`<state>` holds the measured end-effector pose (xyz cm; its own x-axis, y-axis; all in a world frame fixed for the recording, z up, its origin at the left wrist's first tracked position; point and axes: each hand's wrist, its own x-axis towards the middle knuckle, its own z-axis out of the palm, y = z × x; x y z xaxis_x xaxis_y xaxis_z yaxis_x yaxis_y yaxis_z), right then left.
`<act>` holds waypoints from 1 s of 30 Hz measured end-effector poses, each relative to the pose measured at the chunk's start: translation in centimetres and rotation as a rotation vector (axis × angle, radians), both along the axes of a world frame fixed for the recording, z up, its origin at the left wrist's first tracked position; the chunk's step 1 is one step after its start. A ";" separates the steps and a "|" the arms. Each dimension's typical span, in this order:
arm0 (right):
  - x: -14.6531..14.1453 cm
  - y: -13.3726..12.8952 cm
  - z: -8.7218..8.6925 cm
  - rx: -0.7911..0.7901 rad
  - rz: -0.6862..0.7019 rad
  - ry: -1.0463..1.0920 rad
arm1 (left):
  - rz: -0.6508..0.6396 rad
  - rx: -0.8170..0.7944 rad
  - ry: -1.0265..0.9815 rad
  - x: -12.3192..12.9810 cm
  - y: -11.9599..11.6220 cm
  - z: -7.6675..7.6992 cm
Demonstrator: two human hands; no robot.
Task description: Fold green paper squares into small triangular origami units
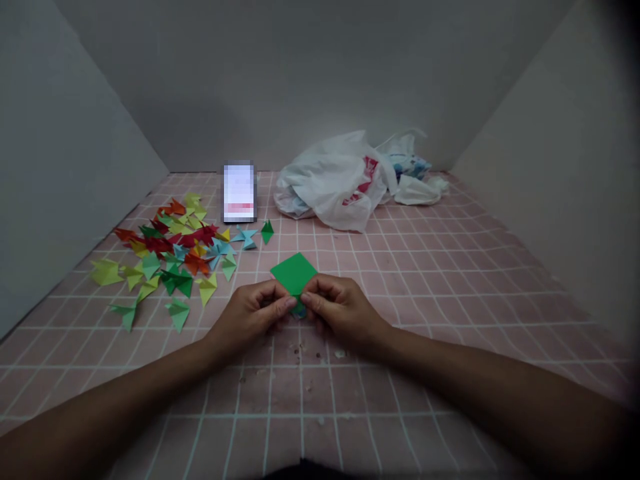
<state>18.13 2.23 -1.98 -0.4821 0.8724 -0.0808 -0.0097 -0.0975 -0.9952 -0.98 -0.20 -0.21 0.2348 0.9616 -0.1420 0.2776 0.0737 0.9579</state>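
Where the fingers (287, 303) meet: thumbs and curled forefingers pinch the near corner of a flat, bright green paper diamond (295, 272), with only a narrow gap between the two thumb tips.
Left hand (254, 308): closed on the near left edge of the sheet, thumb uppermost.
Right hand (345, 310): a matching grip on the near right edge, thumb also on top.
Green diamond: between the hands, far corner pointing away; whether it touches the table or is lifted cannot be told.
Step in hand: apparently a fold being worked at the near corner, judging by the paired thumbs; the broad sheet looks only partly folded.
Next move: likely calls for lined-up edges and even pressure from both thumbs, lest the crease run crooked.
Beyond the sheet: a small, pointed dark green folded-paper piece (267, 231), lying alone.
Left side: a scattered cluster of pointed folded-paper pieces (157, 245) in red, orange, yellow, green and pale blue.
Far side: an upright phone with a lit, blurred screen (239, 192), near a crumpled white plastic bag with red print (330, 180).
Underneath: a pink table with a white grid (450, 287).
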 end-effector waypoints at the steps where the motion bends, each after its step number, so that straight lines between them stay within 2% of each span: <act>1: 0.0 -0.1 0.1 0.022 0.009 -0.020 | -0.005 -0.007 0.002 0.0 0.0 0.1; 3: 0.1 -0.1 0.2 0.034 -0.001 -0.010 | 0.014 -0.038 -0.024 0.1 -0.1 0.2; 9: 0.1 0.7 0.2 -0.078 -0.145 0.139 | 0.157 -0.123 -0.172 0.4 -0.1 0.0; 11: 0.1 0.7 0.1 -0.110 -0.105 0.174 | 0.166 -0.125 -0.175 0.4 -0.1 -0.1; 15: 0.0 0.4 0.2 -0.158 0.006 0.147 | 0.096 -0.106 -0.126 0.4 -0.2 -0.1; 18: 0.0 0.6 0.2 -0.138 -0.062 0.177 | 0.108 -0.103 -0.157 0.4 -0.1 -0.2; 20: 0.0 0.8 0.1 -0.111 -0.112 0.186 | 0.147 -0.151 -0.232 0.3 0.0 -0.4; 21: 0.0 0.8 0.0 -0.097 -0.091 0.189 | 0.157 -0.191 -0.287 0.3 0.0 -0.5; 24: -0.3 0.6 -0.4 -0.043 0.032 0.225 | 0.116 -0.357 -0.461 0.5 -0.3 -0.8; 27: -0.6 0.1 -0.7 0.010 0.104 0.252 | -0.004 -0.494 -0.538 0.8 -0.7 -1.1; 30: -0.6 0.0 -0.7 -0.010 0.123 0.261 | -0.070 -0.495 -0.510 0.9 -0.9 -1.1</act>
